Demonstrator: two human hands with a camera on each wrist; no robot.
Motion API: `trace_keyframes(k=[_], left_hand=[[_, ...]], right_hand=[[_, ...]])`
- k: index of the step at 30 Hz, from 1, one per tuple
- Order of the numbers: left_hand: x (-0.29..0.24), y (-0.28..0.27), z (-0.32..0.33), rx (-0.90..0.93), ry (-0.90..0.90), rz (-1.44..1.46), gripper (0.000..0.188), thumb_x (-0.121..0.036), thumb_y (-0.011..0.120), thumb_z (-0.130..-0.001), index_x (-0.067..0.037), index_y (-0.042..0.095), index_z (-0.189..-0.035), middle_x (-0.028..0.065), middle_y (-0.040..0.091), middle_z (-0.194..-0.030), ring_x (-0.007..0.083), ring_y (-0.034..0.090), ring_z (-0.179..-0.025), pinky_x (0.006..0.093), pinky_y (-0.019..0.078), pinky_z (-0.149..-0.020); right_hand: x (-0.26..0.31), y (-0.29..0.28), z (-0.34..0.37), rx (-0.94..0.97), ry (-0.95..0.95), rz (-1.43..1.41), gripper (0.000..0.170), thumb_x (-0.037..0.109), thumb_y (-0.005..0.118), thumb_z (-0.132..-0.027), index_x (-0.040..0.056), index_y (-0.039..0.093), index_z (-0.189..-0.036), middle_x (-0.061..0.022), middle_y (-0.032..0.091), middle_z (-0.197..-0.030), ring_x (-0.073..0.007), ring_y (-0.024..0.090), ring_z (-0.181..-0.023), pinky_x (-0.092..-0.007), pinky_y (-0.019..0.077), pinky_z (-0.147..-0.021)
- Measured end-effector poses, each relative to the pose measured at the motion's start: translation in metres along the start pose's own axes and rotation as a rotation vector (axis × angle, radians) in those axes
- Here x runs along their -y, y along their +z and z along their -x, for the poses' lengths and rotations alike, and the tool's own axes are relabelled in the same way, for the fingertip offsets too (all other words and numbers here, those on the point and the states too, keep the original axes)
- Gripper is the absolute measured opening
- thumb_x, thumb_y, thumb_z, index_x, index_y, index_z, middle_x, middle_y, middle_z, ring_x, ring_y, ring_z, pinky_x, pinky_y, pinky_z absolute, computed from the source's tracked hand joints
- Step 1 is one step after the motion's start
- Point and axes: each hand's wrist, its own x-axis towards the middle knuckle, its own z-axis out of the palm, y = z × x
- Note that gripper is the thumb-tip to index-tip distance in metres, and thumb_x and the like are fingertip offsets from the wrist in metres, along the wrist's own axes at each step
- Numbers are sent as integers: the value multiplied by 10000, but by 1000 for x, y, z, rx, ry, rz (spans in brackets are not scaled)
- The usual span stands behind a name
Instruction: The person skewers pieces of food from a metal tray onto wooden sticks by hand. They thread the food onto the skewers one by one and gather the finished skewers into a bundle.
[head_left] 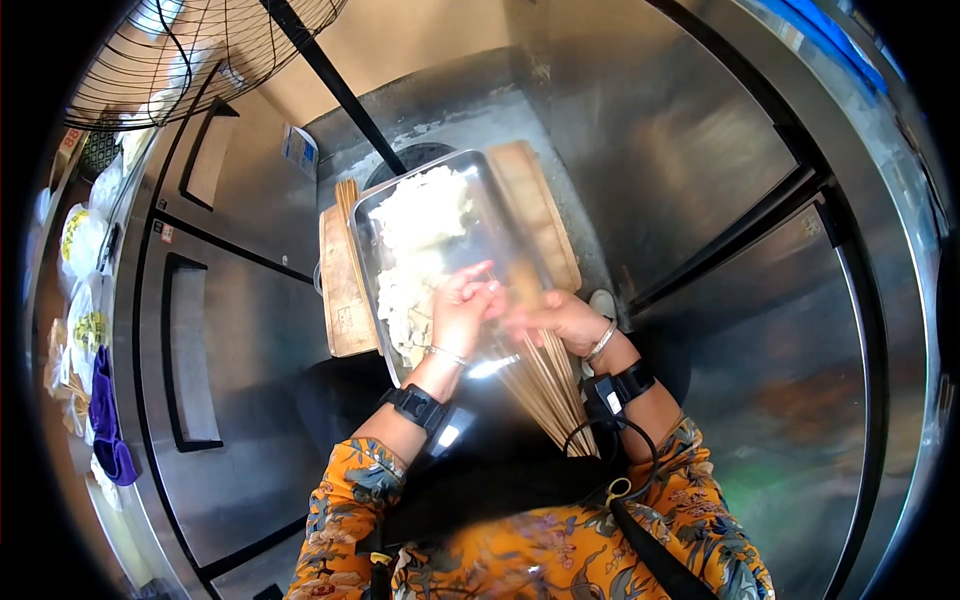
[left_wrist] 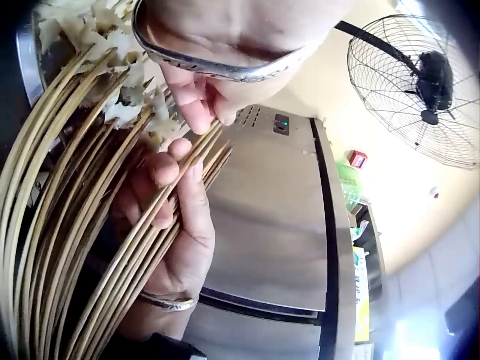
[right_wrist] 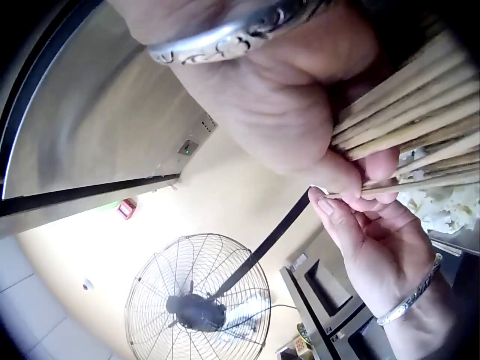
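Observation:
My right hand (head_left: 568, 322) grips several thin wooden skewers (left_wrist: 142, 247), their pointed ends fanning past its fingers in the left wrist view. At the tip end of one skewer, the thumb and fingertips of my left hand (right_wrist: 382, 266) pinch close against the right hand's fingers. Both hands are over the near right part of a metal tray (head_left: 505, 215). Pale, whitish food pieces (head_left: 425, 210) fill the tray's left side in loose heaps. More skewers (left_wrist: 45, 172) lie beside the hands, their points over the pale pieces.
The tray sits across a wooden board (head_left: 540, 200), with another bundle of skewers (head_left: 346, 200) upright at its far left corner. Steel cabinets stand on both sides (head_left: 690, 130). A wire-caged fan (head_left: 210, 60) on a black pole rises beyond the tray.

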Motion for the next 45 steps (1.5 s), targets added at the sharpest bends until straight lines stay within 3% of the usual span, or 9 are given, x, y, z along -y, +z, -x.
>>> trace_keyframes(k=[3, 6, 18, 22, 25, 32, 38, 42, 45], left_hand=[[-1, 3, 2, 6, -37, 36, 319, -34, 563, -834, -30, 506, -1148, 50, 614, -791, 85, 571, -657, 200, 490, -588], [0, 1, -1, 7, -30, -5, 299, -32, 560, -833, -25, 520, -1129, 64, 618, -827, 89, 576, -661, 204, 496, -599], [-14, -14, -19, 70, -102, -75, 253, -50, 575, -827, -30, 557, -1079, 77, 624, -860, 124, 603, -695, 247, 526, -624], [10, -83, -68, 19, 191, -383, 206, 7, 495, -846, -13, 586, -1029, 92, 633, -856, 141, 609, -729, 242, 513, -653], [4, -92, -64, 125, 477, -1209, 268, 47, 514, -773, -36, 597, -1013, 114, 625, -920, 196, 611, -795, 280, 499, -721], [-1, -66, -57, 182, 371, -1660, 360, 25, 558, -642, -79, 613, -983, 142, 589, -1001, 308, 546, -941, 347, 437, -828], [-9, -71, -55, 101, 370, -1459, 194, -52, 627, -710, -44, 636, -904, 111, 642, -782, 250, 607, -712, 309, 478, -687], [22, -110, -69, 64, 119, -323, 110, -116, 623, -808, -42, 643, -887, 20, 652, -771, 63, 577, -687, 212, 460, -639], [-6, -74, -42, 22, -106, -121, 128, -109, 605, -824, -33, 619, -925, 40, 645, -862, 95, 595, -781, 214, 483, -686]], right_hand=[[-8, -10, -3, 52, 14, -6, 202, 193, 624, -804, 50, 604, -945, -34, 634, -787, -102, 597, -685, -208, 464, -573], [-10, -1, -2, -71, -48, -75, 195, 155, 586, -833, 32, 616, -982, -36, 617, -717, -58, 499, -519, -170, 394, -481], [2, 4, 6, 0, -20, -57, 139, 156, 609, -821, 27, 619, -871, -47, 622, -698, -60, 519, -524, -174, 402, -467], [7, 3, 7, 25, -14, -25, 125, 152, 609, -819, 31, 625, -842, -45, 620, -685, -55, 505, -500, -171, 395, -463], [8, 2, 8, 14, -7, -30, 116, 147, 606, -818, 32, 624, -824, -44, 618, -681, -54, 493, -482, -169, 390, -462], [-6, -14, 4, 23, 51, 23, 265, 118, 614, -807, 29, 559, -1050, -50, 637, -878, -121, 620, -697, -219, 508, -572], [-1, -4, 3, 11, -12, -13, 120, 144, 597, -824, 25, 612, -833, -47, 612, -692, -65, 507, -510, -183, 401, -473], [0, 1, -2, 1, 12, 23, 115, 122, 596, -822, 10, 608, -849, -60, 616, -705, -77, 521, -530, -189, 406, -476], [0, 7, -4, -32, -23, -18, 124, 119, 602, -817, 1, 605, -853, -73, 620, -710, -87, 523, -523, -195, 408, -475]])
